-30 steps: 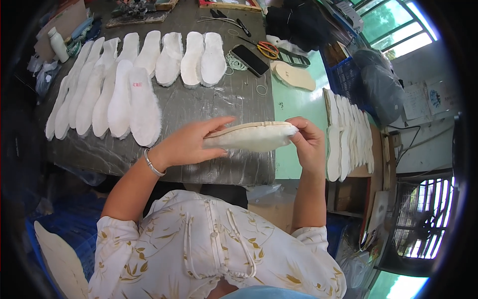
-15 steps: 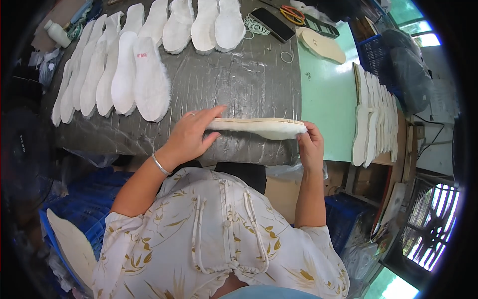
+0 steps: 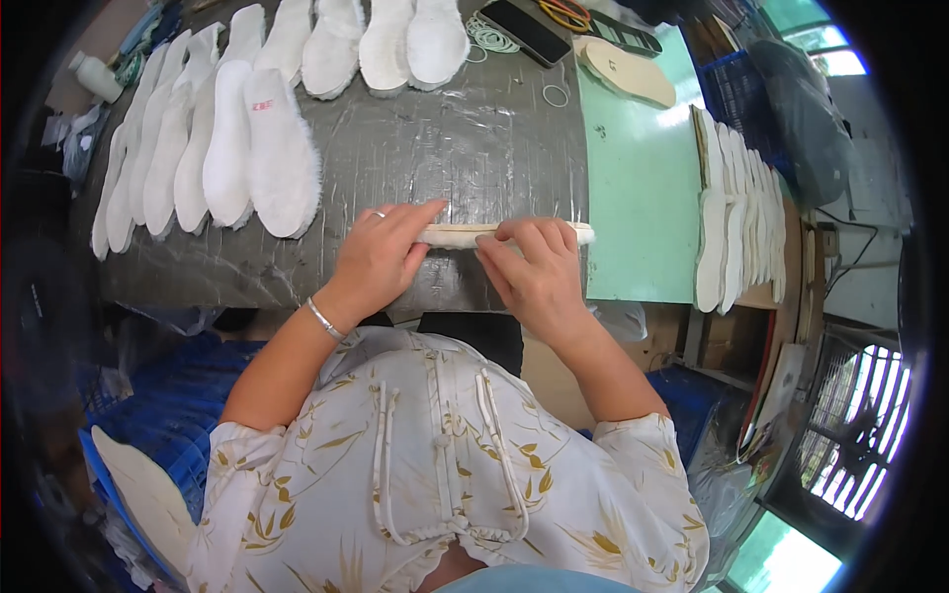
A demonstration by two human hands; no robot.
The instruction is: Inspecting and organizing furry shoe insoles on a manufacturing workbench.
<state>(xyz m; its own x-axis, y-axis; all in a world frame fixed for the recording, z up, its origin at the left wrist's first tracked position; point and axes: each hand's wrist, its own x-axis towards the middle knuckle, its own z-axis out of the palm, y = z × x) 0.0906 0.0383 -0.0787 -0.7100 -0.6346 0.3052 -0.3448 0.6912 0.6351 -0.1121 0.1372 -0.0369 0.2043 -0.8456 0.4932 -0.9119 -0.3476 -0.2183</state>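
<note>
A fluffy white insole point(image 3: 460, 240) is held edge-on over the near part of the dark table, its cream edge facing up. My left hand point(image 3: 381, 247) grips its left end, with thumb on the near side and fingers on the far side. Around its middle and right part my right hand point(image 3: 534, 267) is closed, thumb and fingertips pinching the upper edge. A short white tip pokes out to the right of that hand. Left of my hands, white fleece insoles point(image 3: 285, 148) lie overlapping in a row; the nearest bears a small red mark.
More fleece insoles point(image 3: 386, 44) line the far edge. A black phone point(image 3: 524, 33), coiled pale cord point(image 3: 487, 38) and a rubber band point(image 3: 555, 96) lie far right. On the green surface point(image 3: 643, 188) are cream insoles point(image 3: 625, 72); a row of insoles point(image 3: 736, 212) stands at its right.
My right hand has moved left from the insole's right end to its middle and pinches there. The insole is turned more edge-on. The view has shifted slightly.
</note>
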